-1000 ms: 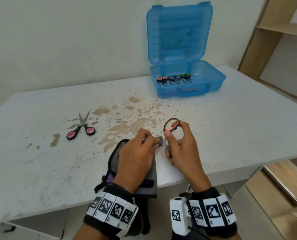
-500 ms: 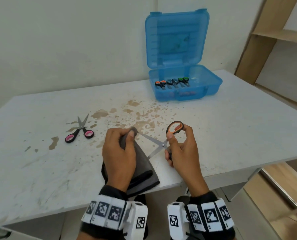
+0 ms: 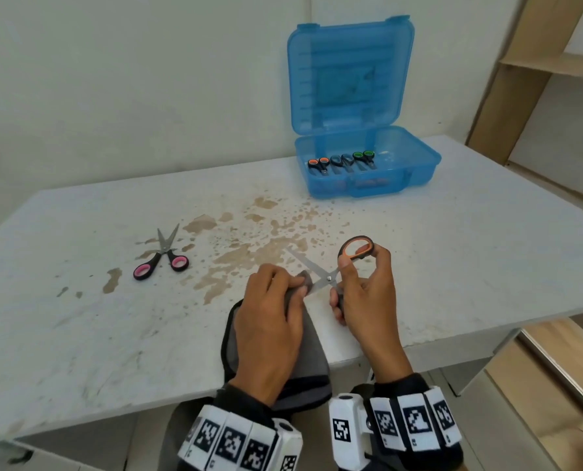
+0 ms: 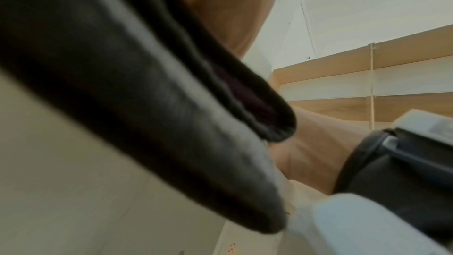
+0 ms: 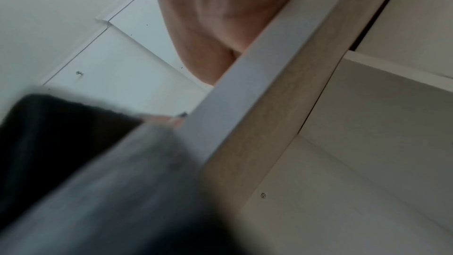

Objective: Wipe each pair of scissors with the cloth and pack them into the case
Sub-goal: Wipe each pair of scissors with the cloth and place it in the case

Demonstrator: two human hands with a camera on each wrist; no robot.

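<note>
Blur fills both wrist views, showing only dark cloth and skin. Right hand (image 3: 368,294) grips the orange-handled steel scissors (image 3: 330,270), blades spread; left hand (image 3: 269,321) pinches the grey cloth (image 3: 308,355) round one blade, hiding its tip, well short of the blue plastic case (image 3: 415,171).

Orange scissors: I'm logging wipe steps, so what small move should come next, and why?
Probably draw the cloth in the left hand outward along the blade it pinches: the orange scissors are open in the right hand, with the other blade bare.
</note>
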